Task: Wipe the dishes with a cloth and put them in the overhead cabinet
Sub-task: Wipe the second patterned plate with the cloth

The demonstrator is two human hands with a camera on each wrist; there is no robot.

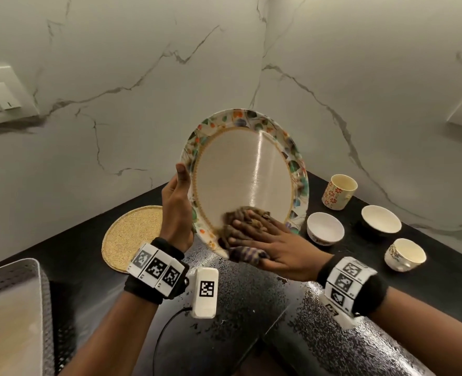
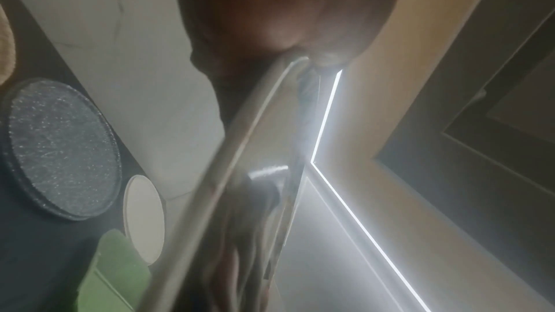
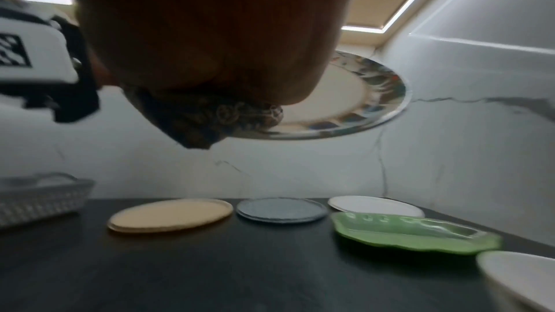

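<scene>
A large oval plate point(image 1: 243, 172) with a floral rim is held tilted upright above the black counter point(image 1: 251, 308). My left hand point(image 1: 178, 202) grips its left rim, thumb on the front face. My right hand point(image 1: 265, 234) lies on the plate's lower face and presses a dark patterned cloth point(image 1: 244, 255) against it with straight, spread fingers. The left wrist view shows the plate's edge point(image 2: 240, 151) blurred below my left hand point(image 2: 270, 8). The right wrist view shows the cloth point(image 3: 204, 118) bunched under my right hand point(image 3: 210, 32) against the plate point(image 3: 345, 103).
To the right on the counter stand a flowered cup point(image 1: 338, 191), two white bowls point(image 1: 324, 229) point(image 1: 381, 219) and a second cup point(image 1: 404, 253). A round woven mat point(image 1: 129, 237) and a perforated basket point(image 1: 13, 294) sit left. A grey plate point(image 3: 280, 210), white plate point(image 3: 375, 205) and green dish point(image 3: 414, 234) lie under the held plate.
</scene>
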